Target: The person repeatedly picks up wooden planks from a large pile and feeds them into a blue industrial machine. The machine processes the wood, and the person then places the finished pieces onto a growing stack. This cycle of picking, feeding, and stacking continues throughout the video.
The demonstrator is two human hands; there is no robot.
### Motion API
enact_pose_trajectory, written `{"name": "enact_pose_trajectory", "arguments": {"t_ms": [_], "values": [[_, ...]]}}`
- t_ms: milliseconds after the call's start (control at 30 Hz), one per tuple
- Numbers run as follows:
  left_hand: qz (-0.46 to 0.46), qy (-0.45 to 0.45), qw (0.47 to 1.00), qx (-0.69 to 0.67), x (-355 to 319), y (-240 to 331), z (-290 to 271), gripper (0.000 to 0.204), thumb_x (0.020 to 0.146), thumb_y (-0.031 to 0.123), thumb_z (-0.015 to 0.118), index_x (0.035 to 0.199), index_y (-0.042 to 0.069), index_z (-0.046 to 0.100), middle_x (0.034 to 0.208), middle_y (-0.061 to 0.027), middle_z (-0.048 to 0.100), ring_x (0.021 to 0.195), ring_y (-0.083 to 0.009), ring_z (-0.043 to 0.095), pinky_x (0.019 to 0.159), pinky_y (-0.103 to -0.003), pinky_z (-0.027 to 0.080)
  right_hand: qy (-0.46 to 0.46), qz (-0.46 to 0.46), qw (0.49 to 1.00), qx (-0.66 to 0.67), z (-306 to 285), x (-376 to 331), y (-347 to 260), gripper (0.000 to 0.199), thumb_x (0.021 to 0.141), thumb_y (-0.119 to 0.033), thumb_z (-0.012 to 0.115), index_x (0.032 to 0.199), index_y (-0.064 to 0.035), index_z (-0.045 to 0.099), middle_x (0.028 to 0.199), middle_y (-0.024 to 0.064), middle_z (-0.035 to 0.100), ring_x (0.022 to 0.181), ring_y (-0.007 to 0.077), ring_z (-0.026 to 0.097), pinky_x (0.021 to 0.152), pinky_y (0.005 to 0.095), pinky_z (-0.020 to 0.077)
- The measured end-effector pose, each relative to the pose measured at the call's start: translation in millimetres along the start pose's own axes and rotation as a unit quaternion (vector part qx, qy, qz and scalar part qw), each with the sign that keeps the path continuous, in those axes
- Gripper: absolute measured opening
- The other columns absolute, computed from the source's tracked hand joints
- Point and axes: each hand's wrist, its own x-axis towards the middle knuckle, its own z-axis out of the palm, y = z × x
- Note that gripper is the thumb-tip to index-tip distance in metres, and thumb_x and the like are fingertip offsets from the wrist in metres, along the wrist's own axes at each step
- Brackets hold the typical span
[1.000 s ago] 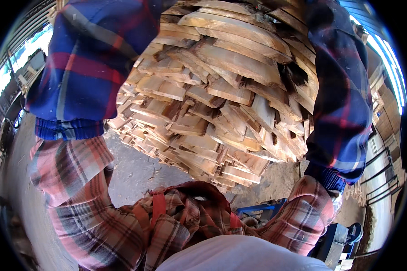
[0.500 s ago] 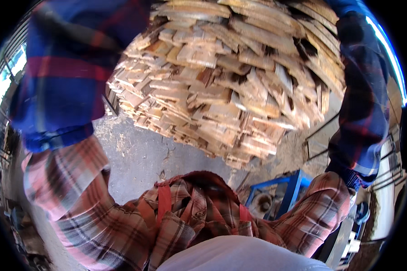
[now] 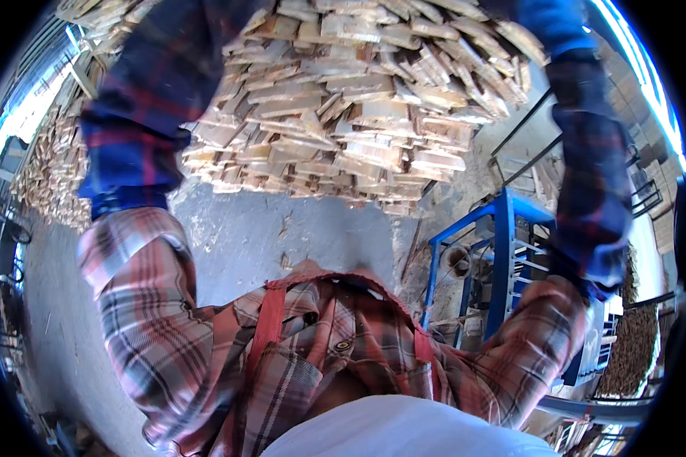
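Both my arms are raised and run out of the picture at the top, so neither hand shows. My left forearm (image 3: 145,129) and my right forearm (image 3: 587,175) wear dark blue plaid sleeve covers over a red plaid shirt (image 3: 320,343). Between the arms, ahead of me, rises a big stack of short pale wooden slats (image 3: 358,114), laid in rough overlapping layers. I cannot tell whether the hands touch it.
Grey concrete floor (image 3: 282,236) lies between me and the stack. A blue metal machine frame (image 3: 503,259) stands at my right. A second heap of wood pieces (image 3: 49,175) is at the far left, and a brownish pile (image 3: 633,350) at the far right.
The wooden stack has slid upward and farther off in the picture, baring more floor. The blue frame has come fully into view at the right. Both arms stay raised.
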Motion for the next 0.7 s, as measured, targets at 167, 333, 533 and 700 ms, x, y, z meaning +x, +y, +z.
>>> {"name": "enact_pose_trajectory", "arguments": {"t_ms": [167, 333, 533, 700], "values": [[-0.405, -0.013, 0.798, -0.446, -29, -62, 50, 0.071, 0.090, 0.064, 0.060, 0.130, 0.006, 0.060, 0.116, -0.0134, 0.070, 0.105, -0.0234, 0.066, 0.094, -0.041, 0.052, 0.046, 0.011, 0.991, -0.124, 39, -30, -5, 0.080, 0.063, -0.027, 0.082, 0.137, -0.0213, 0.051, 0.131, 0.0108, 0.055, 0.122, 0.0325, 0.054, 0.100, 0.0499, 0.0436], [-0.398, -0.115, 0.562, -0.716, -1, -92, 43, 0.080, 0.090, 0.069, 0.055, 0.141, 0.008, 0.053, 0.130, -0.0148, 0.065, 0.117, -0.0281, 0.064, 0.104, -0.045, 0.048, 0.046, 0.006, 0.998, -0.036, 11, -8, -25, 0.084, 0.062, -0.030, 0.083, 0.139, -0.0172, 0.050, 0.133, 0.0182, 0.056, 0.123, 0.0361, 0.054, 0.101, 0.0509, 0.0433], [-0.419, -0.047, 0.709, -0.565, 5, -121, 67, 0.063, 0.096, 0.053, 0.057, 0.141, 0.010, 0.054, 0.128, -0.0107, 0.066, 0.112, -0.0233, 0.067, 0.098, -0.040, 0.053, 0.049, -0.015, 0.978, 0.200, -4, -9, -1, 0.064, 0.075, -0.032, 0.081, 0.130, -0.0097, 0.058, 0.123, 0.0192, 0.062, 0.111, 0.0346, 0.061, 0.096, 0.0447, 0.0481], [-0.388, -0.019, 0.720, -0.575, -6, -115, 95, 0.051, 0.101, 0.042, 0.054, 0.141, 0.010, 0.055, 0.127, -0.0064, 0.066, 0.107, -0.0199, 0.068, 0.096, -0.037, 0.055, 0.203, 0.298, 0.642, 0.677, 79, -11, 117, 0.044, 0.091, -0.042, 0.069, 0.117, -0.0071, 0.066, 0.105, 0.0119, 0.069, 0.086, 0.0229, 0.067, 0.075, 0.0409, 0.0562]]}}
